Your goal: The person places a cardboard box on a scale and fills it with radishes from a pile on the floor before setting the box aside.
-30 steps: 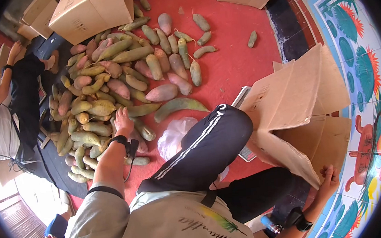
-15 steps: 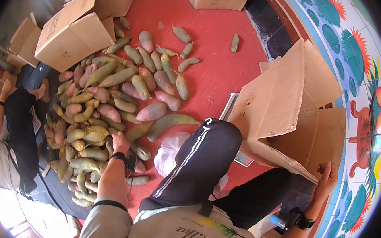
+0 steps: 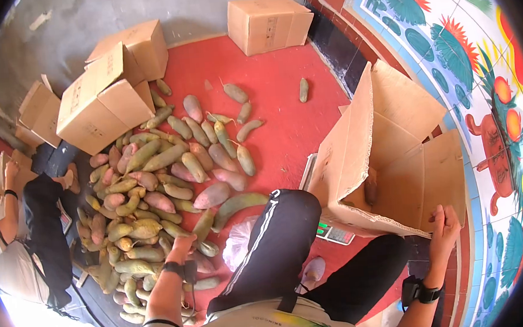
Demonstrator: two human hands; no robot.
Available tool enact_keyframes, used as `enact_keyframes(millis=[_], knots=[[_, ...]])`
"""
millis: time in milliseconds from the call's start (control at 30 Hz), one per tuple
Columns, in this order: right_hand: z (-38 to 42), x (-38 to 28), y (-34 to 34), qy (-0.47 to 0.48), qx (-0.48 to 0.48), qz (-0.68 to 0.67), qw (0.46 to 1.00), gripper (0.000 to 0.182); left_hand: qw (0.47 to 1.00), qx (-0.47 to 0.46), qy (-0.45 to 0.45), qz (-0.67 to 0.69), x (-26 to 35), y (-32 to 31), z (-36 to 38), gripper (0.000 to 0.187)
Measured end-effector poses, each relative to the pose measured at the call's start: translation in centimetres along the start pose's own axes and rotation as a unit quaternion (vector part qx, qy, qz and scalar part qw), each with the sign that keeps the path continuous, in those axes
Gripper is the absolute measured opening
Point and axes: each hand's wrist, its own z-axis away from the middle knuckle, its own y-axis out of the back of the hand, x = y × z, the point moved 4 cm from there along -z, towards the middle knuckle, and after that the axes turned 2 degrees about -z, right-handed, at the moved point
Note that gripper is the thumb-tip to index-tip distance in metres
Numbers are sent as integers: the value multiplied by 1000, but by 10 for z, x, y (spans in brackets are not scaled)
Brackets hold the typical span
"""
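Observation:
My left hand [image 3: 181, 248] reaches into the right side of a large heap of green and pink radishes [image 3: 130, 195]. Its fingers are closed round the lower end of a green radish [image 3: 203, 225], which tilts up and away from the hand. A longer green radish [image 3: 239, 207] lies just beyond. On the other side, my right hand [image 3: 444, 226] has curled fingers on the near edge of an open cardboard box [image 3: 350, 156]. One dark radish [image 3: 371, 187] shows inside that box. Under the box is a scale [image 3: 336, 234] with a lit green display.
More cardboard boxes [image 3: 94, 106] stand at the far left, and another box [image 3: 270, 26] is by the back wall. A plastic bag [image 3: 238, 244] lies beside my knee. Another person [image 3: 25, 243] sits at the left. A painted tile wall [image 3: 452, 87] borders the right.
My view has tilted up, so the scene sits lower. The green radish at my left hand has turned more upright. My right hand stays at the box edge; the radish inside has come into view.

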Motion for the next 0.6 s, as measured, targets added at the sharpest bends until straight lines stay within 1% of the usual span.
enact_keyframes(millis=[33, 67, 100, 167, 200, 233, 300, 333, 367, 400, 433, 500, 533, 600], knots=[[-1, -3, 1, -1, 5, -6, 1000, 26, 998, -25, -13, 56, 1, -1, 18, 28], [-1, -8, 2, 12, 1, 18, 1000, 25, 992, -51, -26, 111, 6, -2, 38, 28], [0, -12, 2, 25, -5, 43, 999, 24, 992, -46, -30, 110, 12, 0, 57, 28], [3, -14, 3, 36, 6, 58, 998, 20, 969, -119, -110, 189, 30, -4, 97, 31], [3, -17, 5, 47, 14, 80, 996, 17, 968, -115, -113, 192, 39, -6, 117, 31], [3, -22, 4, 52, 14, 76, 996, 17, 953, -142, -158, 218, 56, -8, 139, 34], [9, -48, 4, 159, 76, 81, 981, 8, 916, -200, -245, 246, 86, -11, 177, 42], [13, -57, 3, 162, 77, 79, 981, 8, 915, -198, -248, 248, 99, -12, 196, 42], [18, -68, 0, 184, 69, 60, 979, 5, 904, -227, -279, 232, 116, -16, 218, 39], [24, -78, -1, 205, 60, 42, 976, 9, 891, -255, -309, 216, 129, -21, 235, 37], [31, -86, -6, 213, 32, 21, 976, 15, 890, -254, -310, 217, 137, -23, 244, 37], [46, -101, -19, 202, -32, -35, 978, 24, 855, -350, -350, 154, 154, -36, 265, 38], [54, -105, -27, 196, -63, -67, 976, 34, 848, -364, -364, 127, 162, -43, 281, 41], [66, -117, -40, 138, -163, -205, 955, 61, 819, -448, -333, 133, 169, -63, 304, 42]])
